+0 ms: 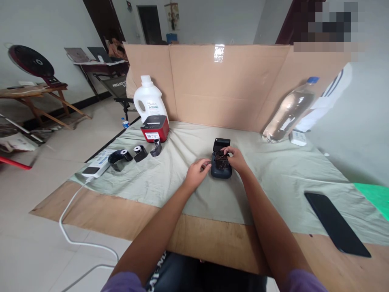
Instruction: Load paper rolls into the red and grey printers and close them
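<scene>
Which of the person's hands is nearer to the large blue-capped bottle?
Right. The right hand, at the open black device, is left of the clear bottle and nearer the camera; the left hand, beside the device, is farther left.

A white jug [152, 99] stands before a cardboard panel [225, 91]

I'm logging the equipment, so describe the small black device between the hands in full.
The small black device looks like hard plastic, boxy with rounded corners. It sits on the greenish-gray cloth, its lid raised at the far side. A dark, brownish, glossy piece shows at the open body. The right grip reaches over the right edge, fingers at the piece; the left grip is beside the left edge, contact unclear.
</scene>
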`<state>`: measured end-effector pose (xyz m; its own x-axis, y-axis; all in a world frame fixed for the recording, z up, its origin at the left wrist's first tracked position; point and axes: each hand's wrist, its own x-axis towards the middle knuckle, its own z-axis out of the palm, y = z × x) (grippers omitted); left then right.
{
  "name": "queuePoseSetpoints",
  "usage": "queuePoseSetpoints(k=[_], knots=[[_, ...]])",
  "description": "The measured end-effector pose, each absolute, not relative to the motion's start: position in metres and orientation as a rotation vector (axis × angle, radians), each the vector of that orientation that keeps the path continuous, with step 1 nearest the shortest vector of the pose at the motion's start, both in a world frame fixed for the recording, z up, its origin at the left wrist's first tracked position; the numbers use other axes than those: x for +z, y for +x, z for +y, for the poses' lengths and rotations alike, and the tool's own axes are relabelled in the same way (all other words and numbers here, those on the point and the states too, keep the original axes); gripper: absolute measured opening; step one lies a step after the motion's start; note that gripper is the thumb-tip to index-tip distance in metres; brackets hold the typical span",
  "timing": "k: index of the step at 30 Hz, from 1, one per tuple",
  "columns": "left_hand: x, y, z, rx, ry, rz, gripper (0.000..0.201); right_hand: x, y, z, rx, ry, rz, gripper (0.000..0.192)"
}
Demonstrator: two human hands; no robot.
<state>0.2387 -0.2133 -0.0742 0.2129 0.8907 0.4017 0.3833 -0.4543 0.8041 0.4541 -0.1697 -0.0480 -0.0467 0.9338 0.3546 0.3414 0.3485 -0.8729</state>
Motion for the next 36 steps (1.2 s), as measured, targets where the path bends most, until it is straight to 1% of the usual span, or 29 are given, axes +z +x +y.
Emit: queuePoseSetpoints(k=[6,8,12,15,21,24,28,33,36], knots=[[-0.075,0.239,-0.213,1.189,1.941,1.181,0.025,-0.052,0.462,-0.172,0.849,-1.158,-1.624,0.012],[-0.075,0.239,-0.214,1.188,1.946,1.176,0.026,-0.051,0.462,-0.172,0.769,-1.216,-1.682,0.012],[-0.072,0.239,-0.215,1.174,1.965,1.158,0.026,-0.047,0.457,-0.172,0.464,-1.452,-1.775,0.02],[-0.071,0.239,-0.216,1.188,1.97,1.146,0.026,-0.045,0.455,-0.173,0.39,-1.509,-1.782,0.02],[-0.072,0.239,-0.216,1.179,1.969,1.148,0.027,-0.044,0.458,-0.172,0.395,-1.483,-1.734,0.02],[-0.074,0.239,-0.216,1.19,1.978,1.146,0.027,-0.041,0.464,-0.172,0.509,-1.487,-1.514,0.015],[-0.075,0.24,-0.215,1.186,1.994,1.132,0.026,-0.036,0.472,-0.171,0.64,-1.397,-1.332,0.023],[-0.075,0.24,-0.214,1.172,1.989,1.14,0.027,-0.029,0.474,-0.173,0.648,-1.393,-1.438,0.023],[-0.075,0.24,-0.214,1.163,1.985,1.143,0.027,-0.027,0.468,-0.175,0.593,-1.403,-1.525,0.033]])
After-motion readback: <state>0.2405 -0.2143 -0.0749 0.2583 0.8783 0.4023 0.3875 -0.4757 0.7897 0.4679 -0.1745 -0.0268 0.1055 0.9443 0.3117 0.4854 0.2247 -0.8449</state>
